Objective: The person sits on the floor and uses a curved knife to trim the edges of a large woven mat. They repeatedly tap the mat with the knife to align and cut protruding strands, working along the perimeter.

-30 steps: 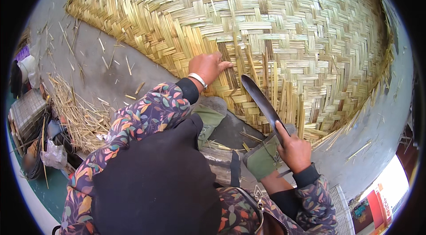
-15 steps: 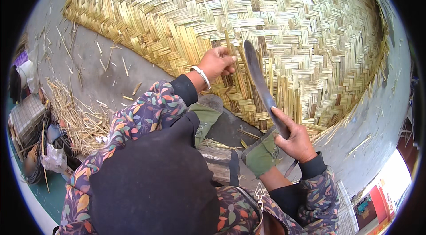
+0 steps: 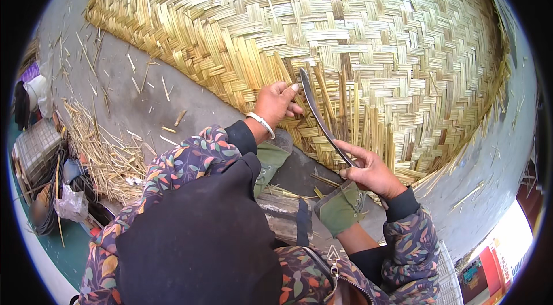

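A large woven bamboo mat (image 3: 345,22) spreads over the concrete ground ahead of me, its near edge ending in loose upright strips (image 3: 357,115). My left hand (image 3: 275,103), a pale bangle on its wrist, pinches a bamboo strip at that edge. My right hand (image 3: 368,171) grips the handle of a long curved dark blade (image 3: 317,110). The blade points up and away, its tip right beside my left fingers. My two green shoes (image 3: 340,208) rest near the mat's edge, and a wooden block (image 3: 282,215) lies between them.
Bamboo shavings and straw (image 3: 98,143) litter the concrete on the left. Beyond them sit a wire basket (image 3: 34,146), bags and cloth items. Short cut strips (image 3: 173,120) lie scattered on the ground. Colourful packaging (image 3: 489,264) shows at the lower right.
My right hand has swung the blade leftward and tilted it upright, bringing its tip close to my left hand. My left hand has shifted slightly along the mat's edge.
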A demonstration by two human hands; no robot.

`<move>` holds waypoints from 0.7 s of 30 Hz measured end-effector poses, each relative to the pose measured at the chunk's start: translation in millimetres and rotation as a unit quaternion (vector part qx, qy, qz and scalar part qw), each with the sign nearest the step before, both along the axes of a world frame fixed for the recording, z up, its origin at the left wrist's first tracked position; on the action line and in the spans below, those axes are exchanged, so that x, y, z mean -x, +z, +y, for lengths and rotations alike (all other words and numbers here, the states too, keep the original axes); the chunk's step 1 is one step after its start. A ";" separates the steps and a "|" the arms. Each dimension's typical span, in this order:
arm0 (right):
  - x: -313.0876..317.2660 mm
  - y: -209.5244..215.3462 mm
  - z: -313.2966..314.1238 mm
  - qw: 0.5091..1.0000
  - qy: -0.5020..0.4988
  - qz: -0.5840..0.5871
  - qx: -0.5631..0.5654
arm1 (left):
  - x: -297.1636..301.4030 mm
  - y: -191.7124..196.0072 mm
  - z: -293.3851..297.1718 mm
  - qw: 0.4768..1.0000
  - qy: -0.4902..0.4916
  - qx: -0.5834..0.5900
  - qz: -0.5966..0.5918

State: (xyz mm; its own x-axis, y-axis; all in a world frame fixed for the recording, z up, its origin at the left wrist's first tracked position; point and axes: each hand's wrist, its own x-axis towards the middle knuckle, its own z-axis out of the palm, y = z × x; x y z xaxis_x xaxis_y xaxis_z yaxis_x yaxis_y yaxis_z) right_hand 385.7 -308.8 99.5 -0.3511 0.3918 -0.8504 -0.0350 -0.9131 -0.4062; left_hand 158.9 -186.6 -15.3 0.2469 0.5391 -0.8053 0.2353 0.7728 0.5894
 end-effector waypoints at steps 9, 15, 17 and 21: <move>10.1 10.9 2.7 0.893 0.256 -0.305 -0.209 | 2.1 -2.2 -3.1 0.997 -0.019 -0.071 0.021; 29.3 -9.6 -2.9 0.807 0.337 -0.413 -0.254 | 1.6 0.5 3.3 0.999 -0.019 -0.042 0.008; 38.5 -20.9 -7.8 0.803 0.315 -0.427 -0.273 | 2.7 3.9 1.4 0.999 0.023 0.017 -0.019; 49.0 -43.3 -9.1 0.799 0.271 -0.451 -0.293 | 3.6 12.6 -2.8 0.994 0.041 0.065 -0.083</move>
State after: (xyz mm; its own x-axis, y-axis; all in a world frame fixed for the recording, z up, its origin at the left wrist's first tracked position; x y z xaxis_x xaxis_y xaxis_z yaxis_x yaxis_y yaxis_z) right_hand 336.8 -317.9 56.2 0.0469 0.8135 -0.5797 0.8484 -0.3388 -0.4068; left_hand 155.2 -189.3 -2.8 0.3412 0.4572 -0.8213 0.0769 0.8572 0.5091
